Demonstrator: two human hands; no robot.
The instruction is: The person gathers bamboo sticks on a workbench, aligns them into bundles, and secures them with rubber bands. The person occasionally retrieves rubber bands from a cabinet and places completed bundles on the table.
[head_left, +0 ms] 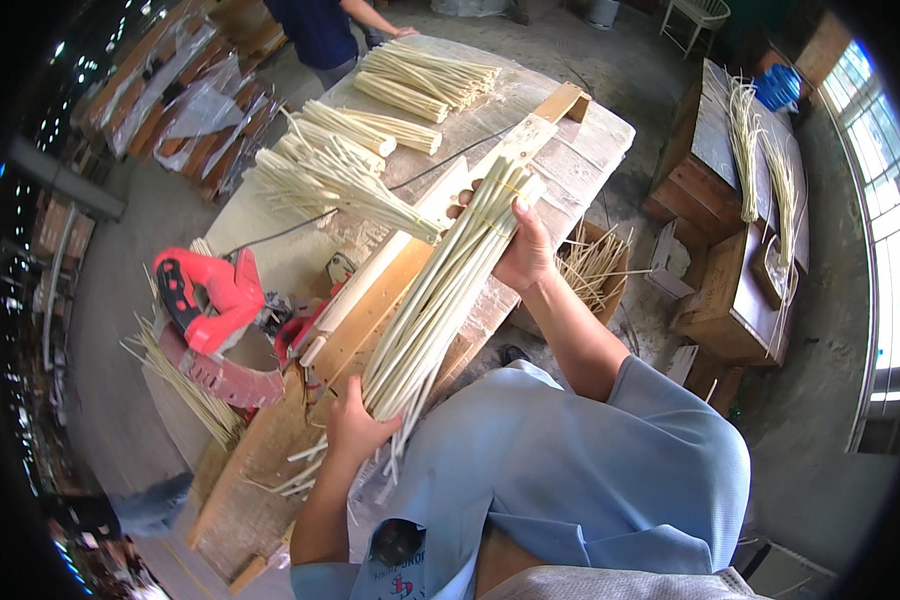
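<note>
A long bundle of pale rattan-like sticks (pixel 440 285) lies slantwise between my hands, above the wooden fence on the workbench. My right hand (pixel 523 245) grips its far end, fingers wrapped round behind and thumb on the near side. Around the near end my left hand (pixel 355 420) is closed, with several loose stick ends poking out below it. A thin tie seems to circle the bundle close to my right hand. Left of the bundle stands a red power saw (pixel 210 300) with a black handle and a pinkish guard; its blade is hidden.
More stick bundles (pixel 425 75) lie across the dusty workbench (pixel 580 150), with a dark cable among them. A box of short offcuts (pixel 592 270) stands right of the bench. Wooden cabinets (pixel 715 190) line the right side. Another person (pixel 315 35) stands at the bench's far end.
</note>
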